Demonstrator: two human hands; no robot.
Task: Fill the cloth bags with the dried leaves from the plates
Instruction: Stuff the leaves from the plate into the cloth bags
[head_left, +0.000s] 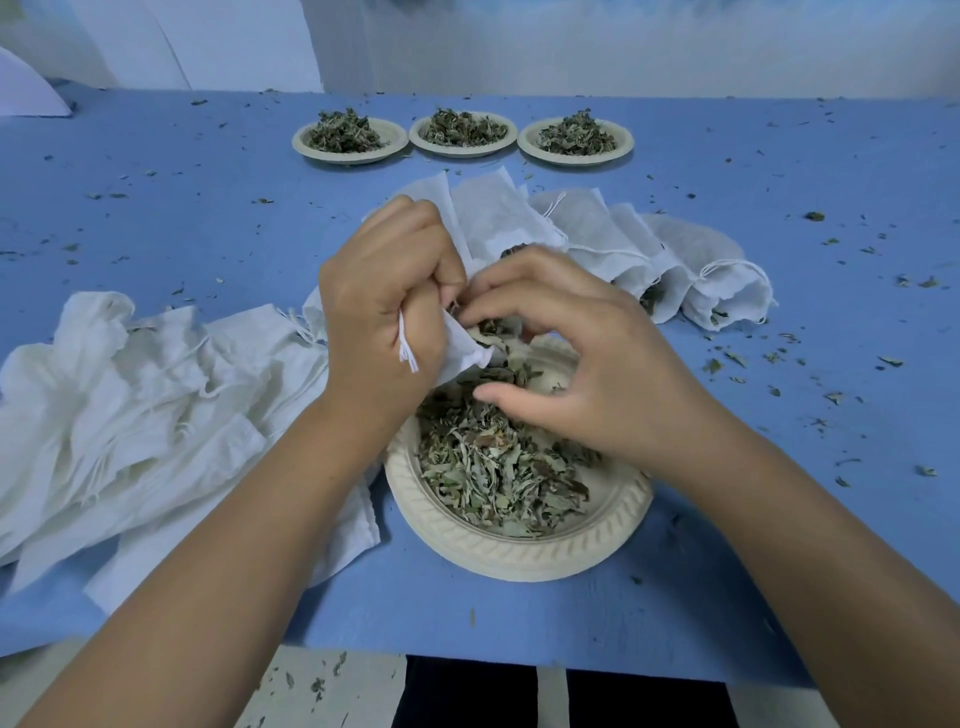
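Note:
A cream plate (519, 551) of dried leaves (493, 467) sits at the table's near edge. Above its far rim my left hand (384, 312) grips the mouth of a small white cloth bag (462, 348), its drawstring hanging by my thumb. My right hand (571, 353) has its fingers curled at the bag's opening, pinching leaves into it. A pile of flat cloth bags (145, 415) lies at the left. Several bags holding leaves (623, 249) lie in a row behind my hands.
Three more plates of dried leaves (349, 140) (464, 134) (575, 141) stand in a row at the back. Leaf crumbs are scattered over the blue table (156, 208). White boards lean against the far wall.

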